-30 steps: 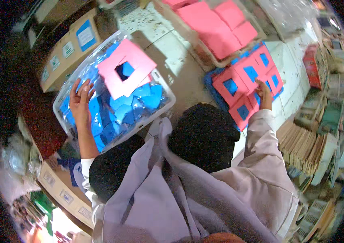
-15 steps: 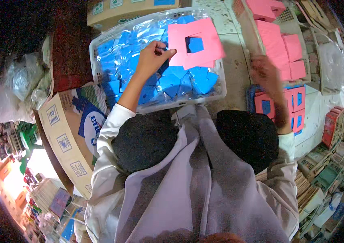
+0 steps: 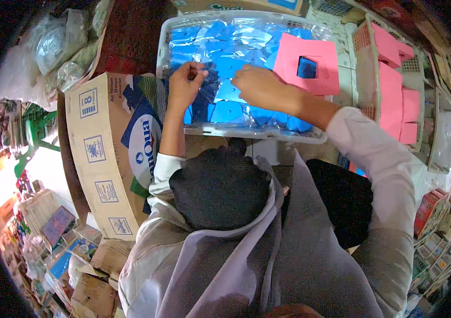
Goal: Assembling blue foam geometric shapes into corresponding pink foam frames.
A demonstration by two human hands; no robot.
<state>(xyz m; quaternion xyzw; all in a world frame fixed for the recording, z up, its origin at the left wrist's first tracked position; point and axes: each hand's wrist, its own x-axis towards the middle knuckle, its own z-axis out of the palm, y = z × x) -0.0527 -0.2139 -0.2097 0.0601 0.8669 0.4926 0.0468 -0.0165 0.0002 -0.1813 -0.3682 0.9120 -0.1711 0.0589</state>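
Note:
A translucent white plastic basket [image 3: 257,133] in front of me is full of blue flat pieces in clear plastic [image 3: 228,108]. Over its left part is my left hand [image 3: 184,87], thumb and forefinger pinched together; whatever they hold, if anything, is too small to make out. Beside it, near the basket's middle, my right hand [image 3: 257,89] has its fingers curled closed just above the blue pieces. Its fingertips point toward the left hand, and their contents are hidden. Pink sheets with a square cut-out [image 3: 323,58] lie on the basket's right side, next to my right forearm.
At the right stands a crate [image 3: 366,40] with stacks of pink pieces [image 3: 390,100]. A printed cardboard box [image 3: 95,159] is close on my left. Clear plastic bags [image 3: 50,47] are piled at the far left. Red-edged stacked goods [image 3: 430,212] sit at the lower right.
My right hand has come from above the small blue tray at the right into the basket area, near my left hand. The left hand stays over the basket. The whole view has shifted.

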